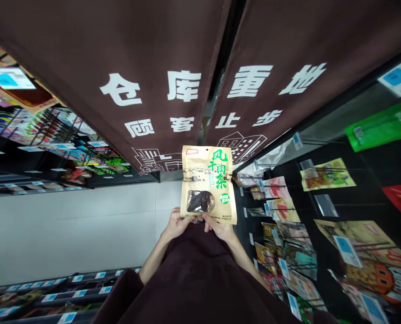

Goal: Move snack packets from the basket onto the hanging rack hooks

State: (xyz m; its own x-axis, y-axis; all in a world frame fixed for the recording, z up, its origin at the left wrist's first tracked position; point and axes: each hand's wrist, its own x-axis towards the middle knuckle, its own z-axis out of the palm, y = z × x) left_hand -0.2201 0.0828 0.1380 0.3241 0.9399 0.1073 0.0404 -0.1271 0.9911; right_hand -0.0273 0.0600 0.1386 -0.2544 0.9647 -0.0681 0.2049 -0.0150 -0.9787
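A tan snack bag [200,180] with green lettering is held up in front of my body. Dark pieces show through a clear window low on its front, and a small hang hole is at its top. My left hand [180,222] grips the lower left edge, thumb on the front. At the bottom edge, my right hand [218,226] pinches the bag from the other side. Both sets of fingers are partly hidden behind the bag.
A brown two-part curtain [153,40] with white characters hangs ahead. Packets hang on hooks along the black display wall [365,171] at right. More shelves of packets [61,135] stand at left, and a low rack [72,297] with price tags is behind. Grey floor tiles [85,220] lie between.
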